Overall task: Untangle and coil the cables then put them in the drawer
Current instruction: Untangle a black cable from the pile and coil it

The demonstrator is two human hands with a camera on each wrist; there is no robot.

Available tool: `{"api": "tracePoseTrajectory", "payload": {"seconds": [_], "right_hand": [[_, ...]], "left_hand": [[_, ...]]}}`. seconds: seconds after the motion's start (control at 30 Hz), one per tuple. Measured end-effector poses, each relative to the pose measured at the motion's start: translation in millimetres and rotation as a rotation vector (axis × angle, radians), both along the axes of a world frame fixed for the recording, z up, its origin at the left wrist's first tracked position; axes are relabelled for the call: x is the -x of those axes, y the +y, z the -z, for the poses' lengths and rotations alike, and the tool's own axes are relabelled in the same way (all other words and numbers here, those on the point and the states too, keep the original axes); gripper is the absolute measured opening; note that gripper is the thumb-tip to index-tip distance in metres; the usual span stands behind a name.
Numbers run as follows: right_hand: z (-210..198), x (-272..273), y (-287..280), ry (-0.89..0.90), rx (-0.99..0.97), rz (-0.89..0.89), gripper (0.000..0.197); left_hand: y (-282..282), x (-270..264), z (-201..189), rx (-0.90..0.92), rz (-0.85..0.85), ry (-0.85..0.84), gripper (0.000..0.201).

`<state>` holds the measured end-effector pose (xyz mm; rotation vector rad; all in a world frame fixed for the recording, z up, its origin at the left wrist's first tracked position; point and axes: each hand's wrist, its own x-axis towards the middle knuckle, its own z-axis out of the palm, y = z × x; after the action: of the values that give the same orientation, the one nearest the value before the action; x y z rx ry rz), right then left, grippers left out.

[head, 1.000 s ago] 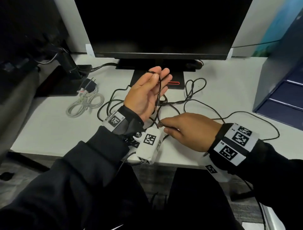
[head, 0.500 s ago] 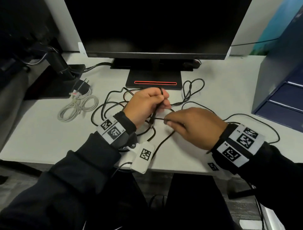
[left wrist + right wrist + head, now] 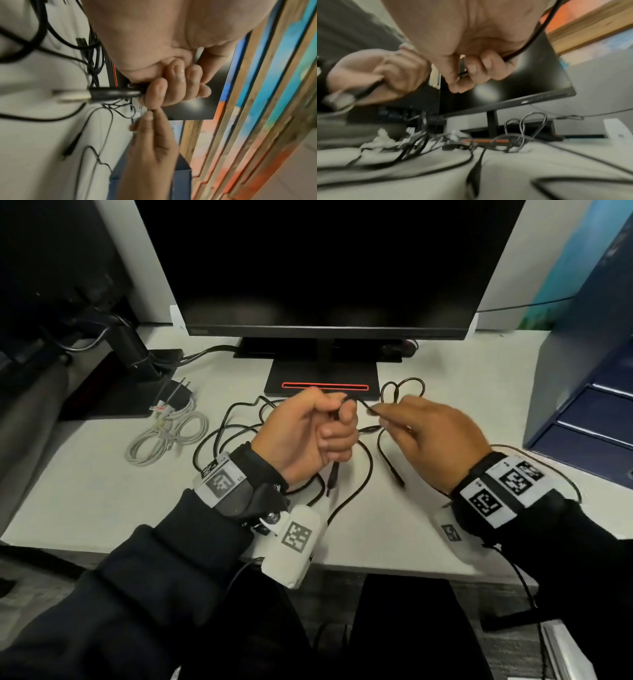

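Note:
A tangle of thin black cables (image 3: 369,474) lies on the white desk (image 3: 85,491) in front of the monitor. My left hand (image 3: 337,422) is raised above it, its fingers curled round a black cable whose USB plug (image 3: 333,478) hangs below the fist; the left wrist view shows that plug (image 3: 96,94) sticking out of the grip. My right hand (image 3: 383,419) pinches the same cable just to the right, and a short span (image 3: 361,405) runs between the hands. In the right wrist view its fingers (image 3: 471,70) are curled on the cable. Another plug (image 3: 397,478) dangles under the right hand.
A coiled white cable with a black power plug (image 3: 168,433) lies at the left of the desk. The monitor base (image 3: 323,378) stands behind the hands. A blue drawer unit (image 3: 582,392) stands at the right edge. A monitor arm clamp (image 3: 137,354) is at the back left.
The left hand, open a second ago with cable draped over its fingers, has closed on the cable. The right hand has risen and moved right, drawing cable between the hands.

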<state>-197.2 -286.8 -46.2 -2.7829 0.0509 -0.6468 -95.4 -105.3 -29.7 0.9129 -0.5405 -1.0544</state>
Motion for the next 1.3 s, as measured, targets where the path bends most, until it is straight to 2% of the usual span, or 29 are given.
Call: {"api": "tracePoseTrajectory", "payload": {"seconds": [0.17,0.33,0.4,0.5,0.6,0.67,0.77,0.8,0.97,1.1,1.3], "right_hand": [[5.0,-2.4,15.0,0.265,0.019,-0.12,0.038],[5.7,0.4,24.7,0.365,0.085,-0.165,0.034],[0.7,3.2,31.2,0.378,0.068,-0.172,0.035],[-5.0,10.2,36.0,0.36,-0.089,-0.22,0.035],[-7.5,14.0,40.1,0.284,-0.176,-0.247,0.054],[-6.8,14.3,43.7,0.266,-0.171,-0.235,0.057],[-3.0,12.3,46.0,0.263,-0.185,-0.208,0.029],[-2.3,12.0,46.6,0.271,-0.184,-0.199,0.028],[-4.1,10.6,45.9,0.231,-0.127,-0.152,0.04],[-7.9,14.9,42.5,0.231,-0.152,-0.166,0.052],[-0.6,9.3,41.2,0.376,-0.004,-0.204,0.039]], "left_hand": [[1.4,3.2,-8.6,0.178,-0.114,0.196,0.022],[0.1,4.6,-12.6,0.196,-0.267,0.152,0.027],[-0.3,5.9,-12.3,0.185,-0.307,0.114,0.028],[-1.0,7.3,-12.5,0.157,-0.339,0.058,0.028],[0.6,8.4,-13.3,0.145,-0.368,0.021,0.027],[1.9,9.8,-12.8,0.147,-0.363,0.018,0.026],[2.5,10.7,-12.6,0.123,-0.348,0.036,0.026],[3.3,10.1,-13.1,0.114,-0.348,0.05,0.025],[10.5,2.2,-19.0,0.12,-0.308,0.14,0.019],[13.2,-1.7,-27.1,0.149,-0.368,0.139,0.023],[13.6,-1.9,-28.1,0.169,-0.4,0.215,0.031]]}}
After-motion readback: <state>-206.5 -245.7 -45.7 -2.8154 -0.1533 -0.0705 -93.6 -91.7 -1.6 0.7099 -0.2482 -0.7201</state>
